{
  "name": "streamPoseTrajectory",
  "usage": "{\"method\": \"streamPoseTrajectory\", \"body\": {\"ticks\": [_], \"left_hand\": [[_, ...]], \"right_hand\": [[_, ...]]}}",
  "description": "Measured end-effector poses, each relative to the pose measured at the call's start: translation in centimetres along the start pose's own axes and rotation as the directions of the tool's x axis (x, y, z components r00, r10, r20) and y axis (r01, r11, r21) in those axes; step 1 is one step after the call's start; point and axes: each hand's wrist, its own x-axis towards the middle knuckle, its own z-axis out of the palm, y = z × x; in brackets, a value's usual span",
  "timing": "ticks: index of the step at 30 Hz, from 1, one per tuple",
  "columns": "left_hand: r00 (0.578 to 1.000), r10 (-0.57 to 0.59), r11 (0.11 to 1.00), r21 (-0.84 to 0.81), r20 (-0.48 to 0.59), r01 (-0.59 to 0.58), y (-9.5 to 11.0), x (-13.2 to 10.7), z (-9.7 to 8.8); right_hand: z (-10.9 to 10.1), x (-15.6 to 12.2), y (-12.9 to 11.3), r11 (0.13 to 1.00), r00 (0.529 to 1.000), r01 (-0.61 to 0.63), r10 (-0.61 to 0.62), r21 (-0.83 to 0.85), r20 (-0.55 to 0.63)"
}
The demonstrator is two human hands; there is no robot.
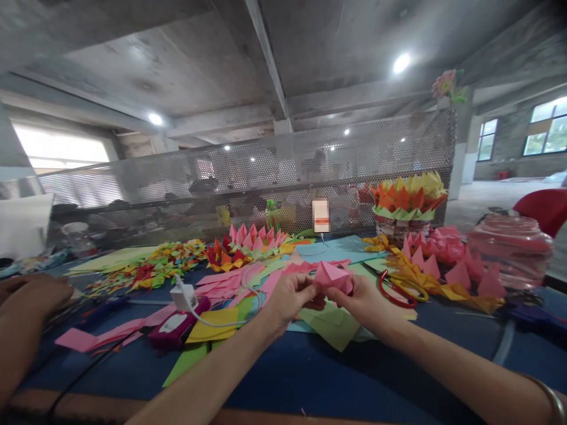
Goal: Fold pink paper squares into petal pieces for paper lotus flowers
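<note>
Between my two hands is a piece of folded pink paper (331, 276), held up above the table with a pointed fold at its top. My left hand (296, 295) pinches its left side between thumb and fingers. The right side is gripped by my right hand (357, 298), thumb in front, with the other fingers partly hidden behind the paper. Beneath my hands lie pale green sheets (334, 324). Pink paper strips (230, 284) spread out to the left. Red-handled scissors (394, 290) lie just right of my right hand, beside a yellow-handled pair (416, 288).
A purple power socket (177, 327) with a white charger (182, 297) stands left. Folded paper petals (257, 237) line the back. At right are a layered paper flower (407, 198) and a plastic jar (509, 251). Another person's hand (39, 292) is at far left.
</note>
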Motion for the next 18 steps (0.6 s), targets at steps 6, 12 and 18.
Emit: {"method": "streamPoseTrajectory", "body": {"ticks": [6,12,18], "left_hand": [[0.999,-0.050,0.997,-0.067,-0.020,0.048,-0.1,0.1,-0.1],[0.989,-0.095,0.993,-0.081,-0.111,0.087,-0.1,0.5,-0.7],[0.987,-0.114,0.991,-0.078,-0.112,0.106,-0.3,0.5,-0.8]], "right_hand": [[0.0,0.1,0.5,0.999,1.000,-0.022,0.021,0.045,0.019],[0.2,0.0,0.8,0.990,0.996,-0.088,0.088,0.109,0.004],[0.3,0.0,1.3,0.991,0.995,-0.100,0.100,0.088,0.008]]}}
